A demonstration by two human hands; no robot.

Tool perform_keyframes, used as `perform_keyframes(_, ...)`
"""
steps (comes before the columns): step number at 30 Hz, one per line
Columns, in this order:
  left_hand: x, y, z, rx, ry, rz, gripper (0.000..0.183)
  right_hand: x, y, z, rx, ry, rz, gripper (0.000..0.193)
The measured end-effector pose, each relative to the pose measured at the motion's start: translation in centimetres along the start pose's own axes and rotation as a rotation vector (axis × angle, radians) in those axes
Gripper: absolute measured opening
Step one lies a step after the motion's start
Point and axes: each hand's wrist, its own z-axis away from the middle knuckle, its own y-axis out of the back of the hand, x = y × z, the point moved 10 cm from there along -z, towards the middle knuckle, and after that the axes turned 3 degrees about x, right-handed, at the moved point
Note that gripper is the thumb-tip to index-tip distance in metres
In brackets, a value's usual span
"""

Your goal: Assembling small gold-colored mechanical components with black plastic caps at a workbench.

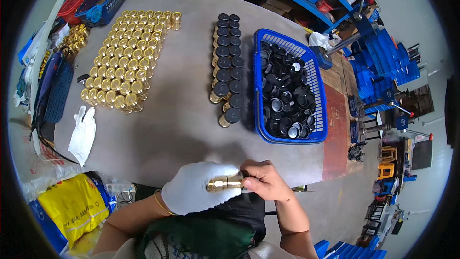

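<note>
My left hand [191,187], in a white glove, is wrapped round a brass cylindrical fitting [221,183] lying on its side just past the table's front edge. At the fitting's right end sits a black cap [244,174], partly hidden by fingers. My bare right hand [268,180] pinches that cap between thumb and fingers. Beyond, two columns of brass fittings with black caps on top [223,62] stand upright. To their right, a blue plastic basket [259,129] holds many loose black caps [282,91].
A large block of uncapped brass fittings [122,62] stands at the left of the grey table [187,33]. Near its left edge lie a white glove [83,134] and a single black cap [83,79]. Lever presses [357,17] line the right side; blue and red baskets [103,5] sit far left.
</note>
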Motion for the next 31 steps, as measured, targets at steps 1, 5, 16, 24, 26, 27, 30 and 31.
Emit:
perform_keyframes(1,0.4,0.0,-0.3,-0.006,-0.003,0.006,0.031,2.7,-1.8,1.2,-0.194,-0.333,-0.225,0.033)
perform_keyframes(5,1.6,-1.1,-1.2,-0.113,-0.087,-0.218,0.025,0.1,2.0,0.4,0.070,0.017,0.181,0.022)
perform_keyframes(16,-0.3,2.0,-0.7,0.214,0.071,-0.085,0.051,6.0,14.1,-4.5,0.483,-0.200,1.169,0.042)
perform_keyframes(24,-5.4,1.1,0.9,0.298,0.499,0.737,0.027,-4.6,8.4,-1.6,0.445,0.296,0.694,0.041)
perform_keyframes(26,-5.3,1.3,0.8,0.335,0.456,0.822,0.021,-5.0,4.6,-1.5,0.247,0.292,0.651,0.042)
perform_keyframes(27,-5.5,1.3,0.9,0.331,0.458,0.820,0.021,-4.9,3.1,-1.5,0.178,0.274,0.624,0.042)
perform_keyframes(30,-6.4,0.7,1.0,0.288,0.489,0.786,0.019,-2.9,2.2,-0.9,0.136,0.078,0.328,0.040)
perform_keyframes(31,-6.9,0.7,1.1,0.287,0.504,0.753,0.020,-0.7,1.8,-0.7,0.112,-0.069,0.139,0.040)
